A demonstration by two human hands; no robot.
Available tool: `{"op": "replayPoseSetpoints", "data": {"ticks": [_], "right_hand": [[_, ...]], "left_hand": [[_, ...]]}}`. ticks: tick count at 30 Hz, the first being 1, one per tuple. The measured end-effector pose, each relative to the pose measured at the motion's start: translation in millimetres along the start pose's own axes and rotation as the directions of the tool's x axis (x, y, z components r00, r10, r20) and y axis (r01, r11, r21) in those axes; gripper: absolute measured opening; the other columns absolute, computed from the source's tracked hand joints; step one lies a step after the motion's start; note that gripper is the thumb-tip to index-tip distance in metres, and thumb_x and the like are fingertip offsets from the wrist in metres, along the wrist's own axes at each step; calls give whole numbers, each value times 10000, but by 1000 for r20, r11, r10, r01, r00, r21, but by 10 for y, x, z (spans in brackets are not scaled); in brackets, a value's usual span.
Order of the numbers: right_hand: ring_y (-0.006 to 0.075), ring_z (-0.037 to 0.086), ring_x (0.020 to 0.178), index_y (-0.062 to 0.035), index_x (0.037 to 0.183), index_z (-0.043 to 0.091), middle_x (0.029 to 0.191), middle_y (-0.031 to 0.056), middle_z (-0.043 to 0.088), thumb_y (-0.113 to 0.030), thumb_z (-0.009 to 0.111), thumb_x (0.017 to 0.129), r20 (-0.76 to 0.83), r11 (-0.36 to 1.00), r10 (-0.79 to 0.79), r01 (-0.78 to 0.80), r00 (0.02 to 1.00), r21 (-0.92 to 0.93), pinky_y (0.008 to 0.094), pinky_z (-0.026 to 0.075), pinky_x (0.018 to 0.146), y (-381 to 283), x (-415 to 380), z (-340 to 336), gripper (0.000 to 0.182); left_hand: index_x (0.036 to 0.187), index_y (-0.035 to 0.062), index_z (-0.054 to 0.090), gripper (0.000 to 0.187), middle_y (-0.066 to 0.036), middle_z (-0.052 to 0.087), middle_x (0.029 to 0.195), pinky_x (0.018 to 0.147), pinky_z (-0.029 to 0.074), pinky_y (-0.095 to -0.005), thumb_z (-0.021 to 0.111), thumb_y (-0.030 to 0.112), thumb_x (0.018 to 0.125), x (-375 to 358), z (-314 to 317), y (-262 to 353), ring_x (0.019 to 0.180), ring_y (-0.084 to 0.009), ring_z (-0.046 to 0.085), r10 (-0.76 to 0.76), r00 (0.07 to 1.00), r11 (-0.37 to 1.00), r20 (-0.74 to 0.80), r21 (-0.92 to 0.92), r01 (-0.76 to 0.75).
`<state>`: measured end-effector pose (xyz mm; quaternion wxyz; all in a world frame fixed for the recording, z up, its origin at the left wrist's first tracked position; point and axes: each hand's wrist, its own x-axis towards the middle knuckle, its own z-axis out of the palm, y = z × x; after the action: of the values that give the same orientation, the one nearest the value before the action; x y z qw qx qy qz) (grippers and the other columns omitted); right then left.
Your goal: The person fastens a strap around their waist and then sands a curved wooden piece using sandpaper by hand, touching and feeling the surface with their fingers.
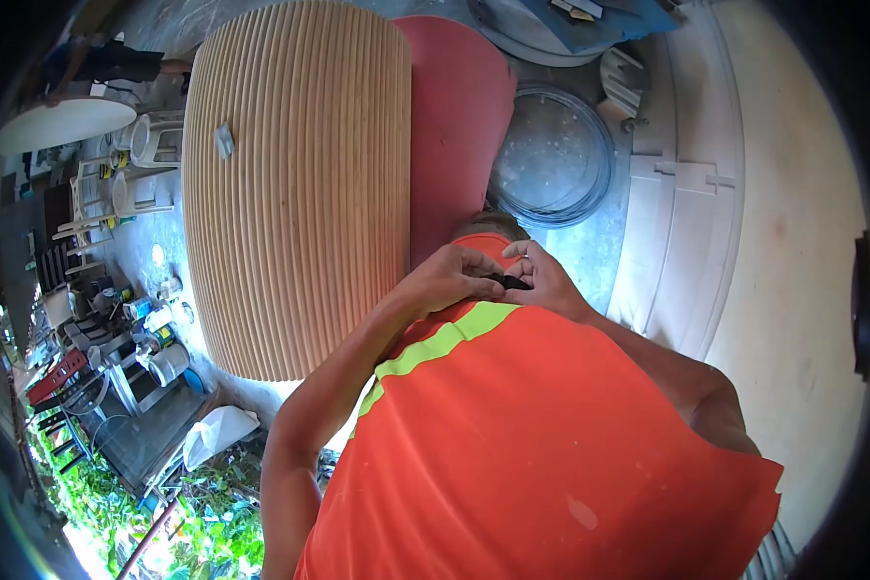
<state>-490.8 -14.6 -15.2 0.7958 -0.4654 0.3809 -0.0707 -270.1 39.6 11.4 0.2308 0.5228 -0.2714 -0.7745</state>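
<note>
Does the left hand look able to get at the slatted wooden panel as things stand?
Probably yes: nothing visible blocks the way to the slatted wooden panel, though the left hand is busy at a dark item.

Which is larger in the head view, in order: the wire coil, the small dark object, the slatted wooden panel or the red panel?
1. Slatted wooden panel
2. Red panel, partly hidden
3. Wire coil
4. Small dark object
</note>
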Motion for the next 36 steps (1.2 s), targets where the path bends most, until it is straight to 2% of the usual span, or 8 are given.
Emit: {"op": "replayPoseSetpoints", "data": {"ticks": [4, 8, 12, 14, 21, 23, 30, 36], "right_hand": [[95, 610, 915, -13, 1339, 433, 971, 60, 613, 64, 698, 838, 129, 999, 48, -45, 990, -23, 252, 507, 851, -268, 58, -218, 572], [127, 562, 858, -17, 1301, 501, 947, 51, 574, 81, 600, 750, 303, 881, -156, 272, 940, -388, 293, 495, 807, -469, 157, -375, 569], [135, 552, 789, -33, 1247, 538, 880, 49, 586, 73, 567, 696, 360, 794, -132, 316, 924, -519, 307, 472, 722, -688, 203, -491, 562], [141, 537, 720, -48, 1189, 557, 821, 42, 592, 56, 576, 684, 367, 773, -58, 274, 928, -572, 316, 438, 653, -775, 187, -558, 516], [135, 526, 701, -44, 1056, 585, 794, 34, 595, 79, 559, 682, 397, 787, -43, 276, 917, -552, 308, 425, 641, -949, 149, -705, 395], [143, 536, 710, -40, 1015, 586, 774, 35, 584, 101, 541, 687, 399, 778, -68, 299, 915, -552, 312, 435, 655, -980, 147, -752, 360], [123, 471, 640, -33, 865, 583, 724, 32, 532, 115, 525, 669, 419, 717, -194, 419, 887, -556, 313, 345, 561, -902, 121, -901, 252], [120, 435, 612, -22, 799, 546, 667, 36, 476, 128, 506, 635, 377, 757, -184, 376, 908, -535, 317, 328, 551, -966, 155, -838, 226]], "left_hand": [[1188, -103, 684, 304, -109, 744, 1026, 904, 564, -284, 728, 75, 945, 15, -27, -6, 973, -146, 700, -6, 1000, 999, 20, 51, 5], [1186, -99, 681, 293, -95, 739, 1025, 899, 552, -289, 717, 86, 962, 33, 15, -24, 964, -136, 691, 59, 998, 993, 31, 97, -61], [1204, -98, 674, 301, -98, 739, 1052, 895, 556, -291, 709, 90, 971, 40, 68, 3, 979, -139, 696, 121, 991, 990, 56, 60, -124], [1223, -96, 665, 311, -106, 737, 1073, 892, 558, -289, 701, 98, 983, 22, 127, 79, 989, -146, 704, 81, 997, 953, 17, 292, -83], [1222, -99, 661, 346, -119, 740, 1069, 888, 564, -297, 712, 151, 987, 113, 200, -43, 997, -150, 711, 110, 993, 981, 39, 157, -115], [1229, -89, 664, 360, -114, 737, 1067, 878, 561, -302, 719, 170, 986, 112, 230, 52, 981, -146, 699, 120, 992, 940, 26, 320, -122], [1296, -8, 674, 422, -117, 733, 1099, 891, 526, -316, 743, 251, 970, 194, 219, -31, 964, -153, 673, 97, 992, 961, 78, 253, -114], [1229, 54, 744, 394, -99, 750, 1089, 929, 519, -360, 771, 311, 932, 338, 288, 209, 999, -182, 694, 183, 971, 878, 154, 420, -232]]}}
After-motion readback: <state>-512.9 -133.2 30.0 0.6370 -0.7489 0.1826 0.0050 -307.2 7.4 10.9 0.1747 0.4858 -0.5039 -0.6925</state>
